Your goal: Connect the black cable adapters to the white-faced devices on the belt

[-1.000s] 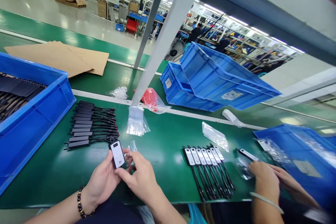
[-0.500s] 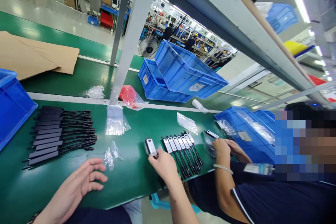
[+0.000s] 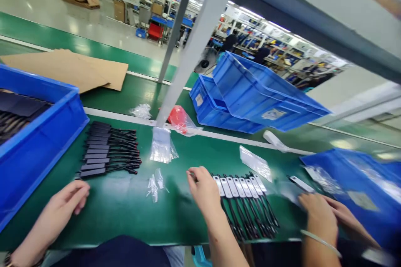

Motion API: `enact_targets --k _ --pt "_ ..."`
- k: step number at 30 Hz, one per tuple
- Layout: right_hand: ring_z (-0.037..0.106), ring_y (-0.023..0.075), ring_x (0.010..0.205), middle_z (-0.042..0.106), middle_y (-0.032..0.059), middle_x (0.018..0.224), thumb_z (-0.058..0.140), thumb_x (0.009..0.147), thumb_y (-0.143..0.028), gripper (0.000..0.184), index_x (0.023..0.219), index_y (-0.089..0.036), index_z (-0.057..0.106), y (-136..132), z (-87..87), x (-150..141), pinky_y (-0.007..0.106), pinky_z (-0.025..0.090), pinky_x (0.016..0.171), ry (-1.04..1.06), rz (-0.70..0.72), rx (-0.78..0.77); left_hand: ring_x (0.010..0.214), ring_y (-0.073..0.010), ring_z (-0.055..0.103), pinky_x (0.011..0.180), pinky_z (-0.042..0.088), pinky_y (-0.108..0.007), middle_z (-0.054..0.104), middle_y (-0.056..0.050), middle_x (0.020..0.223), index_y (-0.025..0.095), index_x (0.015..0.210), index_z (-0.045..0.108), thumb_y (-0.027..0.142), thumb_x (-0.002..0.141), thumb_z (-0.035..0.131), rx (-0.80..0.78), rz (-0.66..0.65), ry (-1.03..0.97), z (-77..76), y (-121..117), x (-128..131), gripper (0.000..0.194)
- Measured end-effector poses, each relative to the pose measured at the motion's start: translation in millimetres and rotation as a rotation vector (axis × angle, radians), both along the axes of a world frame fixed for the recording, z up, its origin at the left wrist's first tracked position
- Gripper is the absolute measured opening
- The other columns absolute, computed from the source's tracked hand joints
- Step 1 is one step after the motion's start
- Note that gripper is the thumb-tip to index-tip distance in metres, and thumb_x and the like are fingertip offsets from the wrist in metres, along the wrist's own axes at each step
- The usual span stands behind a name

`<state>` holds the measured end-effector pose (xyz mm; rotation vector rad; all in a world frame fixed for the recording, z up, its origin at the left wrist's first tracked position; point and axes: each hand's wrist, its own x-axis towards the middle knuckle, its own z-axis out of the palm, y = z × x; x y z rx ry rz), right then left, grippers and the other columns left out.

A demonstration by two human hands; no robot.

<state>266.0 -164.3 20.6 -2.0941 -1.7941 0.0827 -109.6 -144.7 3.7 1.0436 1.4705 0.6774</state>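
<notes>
My left hand [image 3: 65, 200] hovers low over the green belt [image 3: 119, 212] with its fingers loosely spread and nothing in it. It is nearest the stack of black corded devices [image 3: 106, 154]. My right hand [image 3: 203, 187] lies palm down, fingers stretched, at the left end of a row of white-labelled corded devices [image 3: 242, 190]. It covers that end, and whatever is under the fingertips is hidden. Two small clear film scraps [image 3: 155, 183] lie between my hands.
A blue bin [image 3: 34, 150] holding dark parts stands at the left. Clear bags [image 3: 161, 146] and a red bag [image 3: 178, 119] lie beyond a grey post [image 3: 188, 62], with stacked blue bins [image 3: 250, 100] behind. A co-worker's hands [image 3: 316, 212] work near another blue bin [image 3: 354, 192].
A second ago both hands held one white-labelled device. My right hand carried it to the row's left end and now lies flat there. My left hand let go and moved left.
</notes>
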Motion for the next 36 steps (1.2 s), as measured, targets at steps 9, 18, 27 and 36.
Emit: enact_targets --k 9,18,27,36 --pt "0.055 0.0161 0.065 0.049 0.0058 0.093 0.042 0.08 -0.022 0.016 0.091 -0.019 0.053 71.1 -8.9 -171.8 0.026 0.036 0.05 -0.268 0.676 -0.22 0.108 -0.027 0.05 0.093 0.041 -0.039 0.046 -0.017 0.122 0.011 0.12 0.037 0.03 0.081 0.052 -0.31 0.256 -0.699 4.7 -23.6 33.6 0.046" --pt "0.053 0.0168 0.063 0.052 0.004 0.085 0.043 0.079 -0.02 0.01 0.087 -0.018 0.051 47.8 6.7 -166.3 0.027 0.032 0.051 -0.256 0.785 -0.189 0.117 -0.0248 0.042 0.099 0.036 -0.039 0.041 -0.015 0.128 0.013 0.121 0.037 0.04 0.085 0.042 -0.335 0.308 -1.045 -5.2 -19.6 43.0 0.045" --pt "0.048 0.0095 0.065 0.053 -0.0015 0.077 0.059 0.075 -0.036 0.022 0.085 -0.018 0.051 -7.9 27.9 -140.0 0.021 0.034 0.059 0.448 0.707 -0.289 0.066 -0.0135 0.049 0.057 0.041 -0.028 0.052 -0.005 0.089 0.028 0.128 0.027 0.046 0.086 0.035 0.023 0.278 -0.872 35.0 -14.7 80.5 0.046" --pt "0.041 0.0124 0.065 0.046 0.0034 0.07 0.03 0.091 -0.024 0.024 0.077 -0.014 0.047 11.4 21.3 -122.9 0.026 0.029 0.061 0.266 0.499 0.076 0.061 -0.0075 0.038 0.048 0.022 -0.021 0.044 -0.005 0.084 0.014 0.096 0.046 0.052 0.083 0.038 -0.281 0.1 -0.844 34.8 -19.4 107.4 0.041"
